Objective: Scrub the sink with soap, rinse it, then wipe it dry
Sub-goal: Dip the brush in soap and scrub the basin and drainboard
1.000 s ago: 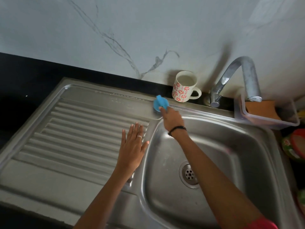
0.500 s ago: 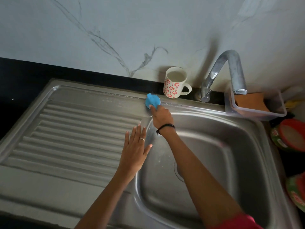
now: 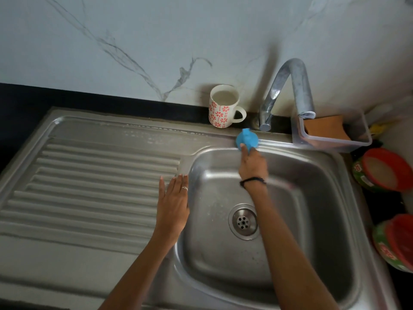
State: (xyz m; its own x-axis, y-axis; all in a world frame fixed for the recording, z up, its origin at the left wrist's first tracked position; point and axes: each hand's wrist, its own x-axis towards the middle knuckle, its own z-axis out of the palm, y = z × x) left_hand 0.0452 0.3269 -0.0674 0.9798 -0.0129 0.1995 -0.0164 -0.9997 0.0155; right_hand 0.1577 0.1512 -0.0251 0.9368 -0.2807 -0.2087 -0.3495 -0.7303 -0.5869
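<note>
A stainless steel sink [image 3: 324, 198] with a ribbed drainboard [image 3: 89, 186] on its left fills the view. My right hand [image 3: 252, 164] grips a round blue scrubber [image 3: 247, 138] and presses it on the sink's back rim, just in front of the tap [image 3: 288, 86]. Beside the basin's left edge, my left hand [image 3: 173, 204] lies flat on the drainboard with fingers straight. White soap streaks show along the back rim. The drain [image 3: 243, 221] sits in the basin's middle.
A white mug with red flowers [image 3: 223, 106] stands behind the rim, left of the tap. A clear plastic tray [image 3: 330, 130] holding an orange sponge sits at the back right. Red and green containers [image 3: 384, 168] stand at the right.
My right hand has slid the scrubber rightwards along the back rim, from left of the mug to just below the tap. The left hand stays flat on the drainboard.
</note>
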